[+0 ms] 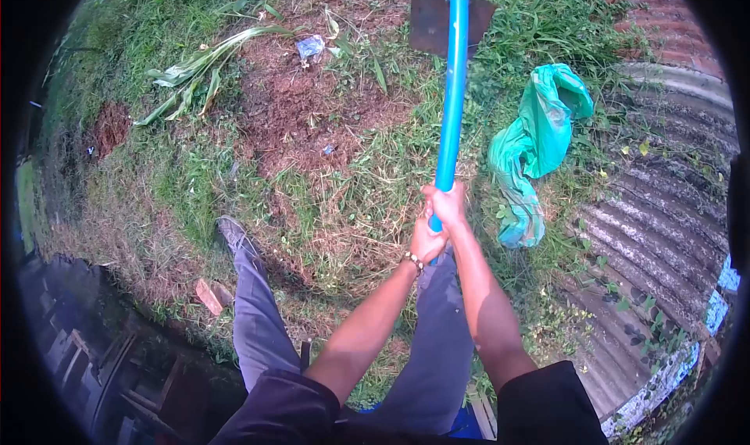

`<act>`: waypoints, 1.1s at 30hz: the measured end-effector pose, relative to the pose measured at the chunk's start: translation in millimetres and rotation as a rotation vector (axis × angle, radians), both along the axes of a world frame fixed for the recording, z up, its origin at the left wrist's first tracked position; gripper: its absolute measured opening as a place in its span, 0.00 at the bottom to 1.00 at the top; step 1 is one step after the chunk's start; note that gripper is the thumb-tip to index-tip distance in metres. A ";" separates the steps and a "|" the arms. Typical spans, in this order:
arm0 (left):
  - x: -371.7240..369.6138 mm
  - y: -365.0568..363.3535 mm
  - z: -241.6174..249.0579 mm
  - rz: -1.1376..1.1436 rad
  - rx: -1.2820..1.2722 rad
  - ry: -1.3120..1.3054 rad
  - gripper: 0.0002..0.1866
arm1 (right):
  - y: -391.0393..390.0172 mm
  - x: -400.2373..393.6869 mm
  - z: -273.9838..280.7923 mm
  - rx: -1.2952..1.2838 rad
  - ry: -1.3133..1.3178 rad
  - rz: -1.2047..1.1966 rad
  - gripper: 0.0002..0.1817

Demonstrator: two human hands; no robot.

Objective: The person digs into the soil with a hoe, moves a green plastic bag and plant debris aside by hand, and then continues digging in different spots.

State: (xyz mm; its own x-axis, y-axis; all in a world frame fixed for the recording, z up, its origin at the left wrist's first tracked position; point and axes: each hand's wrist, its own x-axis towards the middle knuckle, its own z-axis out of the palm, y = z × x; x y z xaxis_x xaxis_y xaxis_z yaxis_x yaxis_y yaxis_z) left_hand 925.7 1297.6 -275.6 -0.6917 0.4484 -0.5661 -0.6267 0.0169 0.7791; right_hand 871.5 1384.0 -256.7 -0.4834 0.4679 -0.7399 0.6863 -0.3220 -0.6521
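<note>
A hoe with a blue handle (451,109) points up and away from my body. Its dark, flat metal blade (431,25) is at the top of the view, over grass. My left hand (427,240) is closed round the lower end of the handle, with a beaded bracelet at the wrist. Just above and touching it, my right hand (447,203) is wrapped round the same handle. Bare reddish soil (293,109) lies to the left of the hoe.
A green plastic bag (547,132) lies right of the handle. Corrugated sheets (664,218) cover the right side. Uprooted stalks (211,62) and a small plastic wrapper (310,47) lie at the upper left. A brick piece (208,296) sits near my left leg.
</note>
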 end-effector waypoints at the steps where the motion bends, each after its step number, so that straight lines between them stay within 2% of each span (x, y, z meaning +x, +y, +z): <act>1: 63.5 -35.9 -4.7 -0.034 -0.075 -0.415 0.09 | -30.0 60.7 -25.6 -0.196 -0.201 -0.034 0.08; 2: 110.5 -67.7 18.2 0.020 -0.127 -0.545 0.08 | -65.8 110.6 -21.3 -0.248 -0.381 -0.005 0.07; 3: 148.6 -93.5 34.0 -0.027 -0.267 -0.666 0.06 | -97.0 154.3 -16.6 -0.356 -0.479 -0.016 0.07; 4: 188.6 -128.1 34.8 0.002 -0.191 -0.586 0.03 | -121.9 183.7 -7.2 -0.337 -0.426 -0.021 0.07; 5: 173.5 -137.5 48.6 -0.112 -0.227 -0.600 0.03 | -135.1 202.2 -0.8 -0.405 -0.394 -0.056 0.08; 6: 162.5 -144.1 74.6 -0.235 -0.264 -0.630 0.05 | -135.0 189.1 27.9 -0.458 -0.383 -0.156 0.09; 8: 135.5 -131.9 85.8 -0.172 -0.230 -0.282 0.05 | -117.7 144.1 66.2 -0.403 -0.234 -0.193 0.10; 10: 68.6 -96.7 60.1 -0.260 -0.004 -0.068 0.07 | -73.4 82.8 81.9 -0.317 0.073 -0.177 0.09; 11: 39.2 -76.4 53.6 -0.396 -0.084 -0.027 0.09 | -52.7 60.1 83.6 -0.244 0.109 -0.139 0.10; 13: -22.2 -28.1 53.9 -0.246 0.060 0.212 0.08 | -12.9 5.7 97.2 -0.163 0.306 -0.125 0.10; 14: -53.8 -9.2 62.6 -0.281 -0.011 0.282 0.08 | 2.6 -21.8 104.2 -0.139 0.360 -0.140 0.10; 15: -76.2 7.0 55.3 -0.262 -0.003 0.296 0.14 | 15.9 -43.7 99.8 -0.114 0.433 -0.123 0.10; 16: -91.5 19.1 40.9 -0.161 0.027 0.397 0.15 | 24.6 -57.3 90.3 -0.088 0.504 -0.108 0.10; 18: -108.8 16.3 20.2 -0.179 -0.035 0.375 0.13 | 21.1 -64.5 55.7 -0.097 0.468 -0.105 0.10; 20: -71.1 -13.3 -26.7 -0.192 -0.067 0.279 0.12 | -4.5 -38.8 0.0 -0.157 0.405 -0.121 0.10; 21: -27.2 -38.9 -56.0 -0.146 -0.103 0.148 0.10 | -30.3 -10.3 -26.6 -0.244 0.234 -0.196 0.10; 22: 21.7 -75.4 -73.6 -0.270 -0.244 -0.019 0.08 | -60.5 31.1 -54.4 -0.337 0.036 -0.202 0.10; 23: 77.4 -106.8 -67.7 -0.155 -0.303 -0.126 0.08 | -91.7 78.7 -72.4 -0.403 -0.129 -0.173 0.11; 24: 121.8 -133.7 -43.2 -0.082 -0.401 -0.081 0.08 | -122.1 127.5 -76.5 -0.521 -0.269 -0.191 0.10; 25: 160.6 -167.4 -31.2 -0.218 -0.615 -0.261 0.09 | -153.8 154.3 -55.8 -0.545 -0.291 -0.233 0.10; 26: 190.6 -204.4 -21.1 -0.339 -0.632 -0.218 0.09 | -184.1 188.9 -45.9 -0.576 -0.227 -0.222 0.11; 27: 198.6 -229.5 16.0 -0.334 -0.608 -0.372 0.08 | -208.9 213.5 -19.2 -0.588 -0.270 -0.219 0.11; 28: 237.9 -265.7 32.3 -0.348 -0.558 -0.490 0.08 | -233.8 243.8 6.3 -0.643 -0.311 -0.243 0.12; 30: 255.3 -292.3 98.0 -0.297 -0.571 -0.011 0.09 | -264.1 281.6 57.7 -0.745 -0.458 -0.181 0.11; 33: 266.3 -311.3 103.9 -0.596 -0.660 -0.223 0.12 | -261.0 279.4 74.5 -0.737 -0.446 -0.108 0.10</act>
